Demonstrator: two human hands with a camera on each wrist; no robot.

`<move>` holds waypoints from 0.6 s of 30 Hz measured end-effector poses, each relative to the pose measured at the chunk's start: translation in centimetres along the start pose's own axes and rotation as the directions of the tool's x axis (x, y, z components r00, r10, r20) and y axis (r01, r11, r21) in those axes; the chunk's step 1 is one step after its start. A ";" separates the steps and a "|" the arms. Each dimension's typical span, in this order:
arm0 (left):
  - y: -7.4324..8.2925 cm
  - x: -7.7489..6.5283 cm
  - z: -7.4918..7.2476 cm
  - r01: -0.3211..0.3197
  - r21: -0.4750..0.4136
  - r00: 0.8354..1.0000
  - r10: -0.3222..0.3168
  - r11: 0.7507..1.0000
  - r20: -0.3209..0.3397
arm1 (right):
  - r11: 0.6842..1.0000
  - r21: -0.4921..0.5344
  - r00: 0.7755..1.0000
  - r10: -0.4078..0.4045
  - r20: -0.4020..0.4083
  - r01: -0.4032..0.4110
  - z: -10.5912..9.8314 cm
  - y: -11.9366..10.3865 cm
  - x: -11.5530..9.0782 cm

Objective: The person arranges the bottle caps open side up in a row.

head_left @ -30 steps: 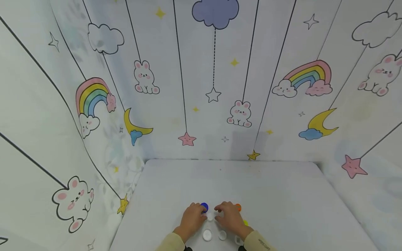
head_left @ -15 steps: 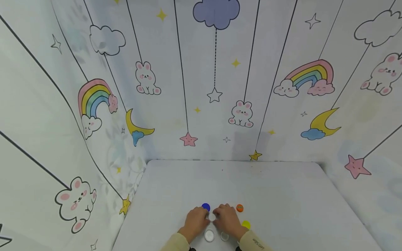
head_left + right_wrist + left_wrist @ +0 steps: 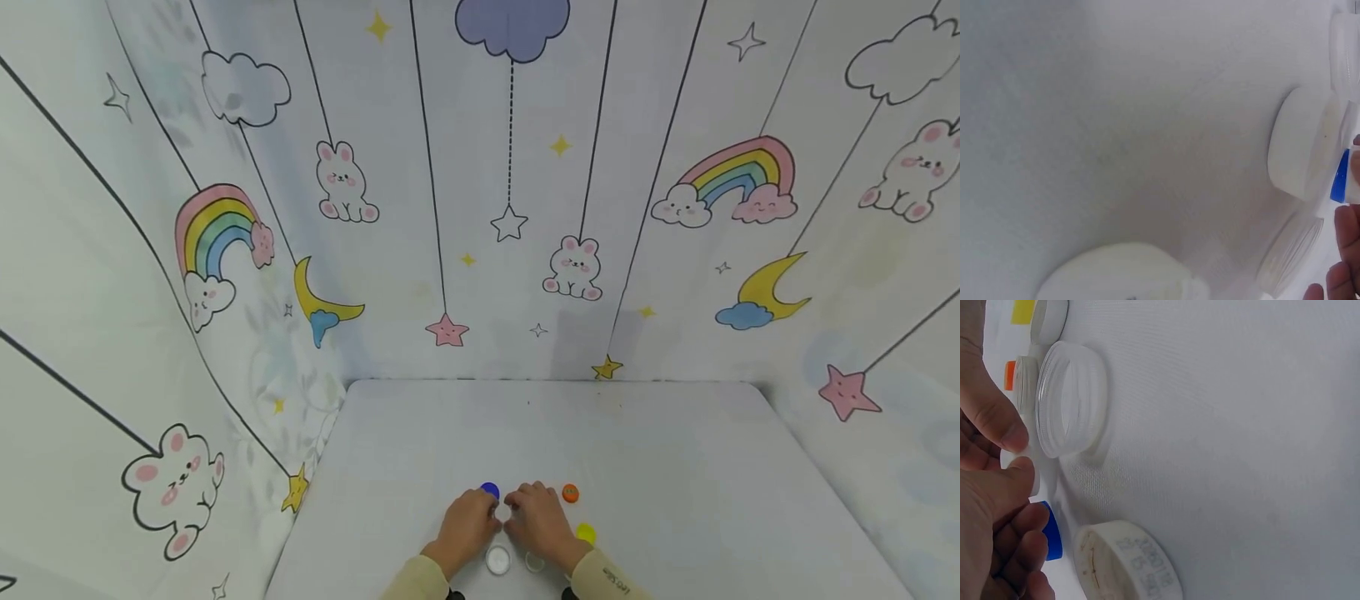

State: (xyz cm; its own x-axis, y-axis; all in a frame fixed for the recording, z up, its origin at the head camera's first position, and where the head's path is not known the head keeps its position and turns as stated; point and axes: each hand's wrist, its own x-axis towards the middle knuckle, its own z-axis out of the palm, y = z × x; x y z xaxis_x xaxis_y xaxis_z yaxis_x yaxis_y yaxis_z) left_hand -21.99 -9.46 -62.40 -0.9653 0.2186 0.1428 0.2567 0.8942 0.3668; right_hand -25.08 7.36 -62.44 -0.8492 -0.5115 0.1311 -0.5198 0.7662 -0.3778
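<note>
In the head view my left hand [image 3: 463,532] and right hand [image 3: 542,523] meet over the table. Between their thumbs and fingers they pinch a white cap [image 3: 1036,481], best seen in the left wrist view; the fingers cover much of it. A blue cap [image 3: 489,490] lies just beyond the left fingertips. Below the hands are a round white cap [image 3: 498,561] and a clear lid [image 3: 535,563], the latter partly behind the right wrist. The left wrist view shows a clear ring-shaped lid [image 3: 1072,403] and a white cap with printed digits [image 3: 1132,562].
An orange cap [image 3: 571,493] and a yellow cap [image 3: 586,533] lie to the right of the right hand. The white table [image 3: 660,450] reaches back to a cloth wall [image 3: 495,283] printed with rabbits, stars and rainbows. Another white cap [image 3: 1116,275] shows in the right wrist view.
The right hand has come in from the right and closed up to the left hand at the white cap. That cap, in plain sight between them before, is now mostly covered by fingers.
</note>
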 end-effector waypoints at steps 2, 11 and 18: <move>0.0 0.0 -0.3 -0.003 -0.026 1.000 0.003 1.000 -0.001 | 1.000 0.007 1.000 -0.014 -0.022 0.014 -0.2 0.0 0.0; 0.0 0.0 -1.3 0.078 -0.230 0.995 -0.060 0.970 0.085 | 0.997 0.022 0.995 -0.066 -0.076 0.067 -0.7 0.0 -0.4; -0.3 0.2 -2.0 0.005 -0.268 1.000 -0.008 0.963 -0.010 | 0.993 0.047 0.981 -0.103 -0.164 0.112 -1.2 -0.1 -0.1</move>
State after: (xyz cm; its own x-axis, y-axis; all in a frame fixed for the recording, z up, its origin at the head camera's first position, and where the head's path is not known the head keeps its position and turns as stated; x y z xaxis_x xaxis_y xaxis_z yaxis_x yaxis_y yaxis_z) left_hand -22.16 -10.43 -60.63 -0.9668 0.2079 0.1489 0.2554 0.7577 0.6005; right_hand -25.08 7.84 -61.34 -0.7950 -0.5167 0.3179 -0.6066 0.6849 -0.4036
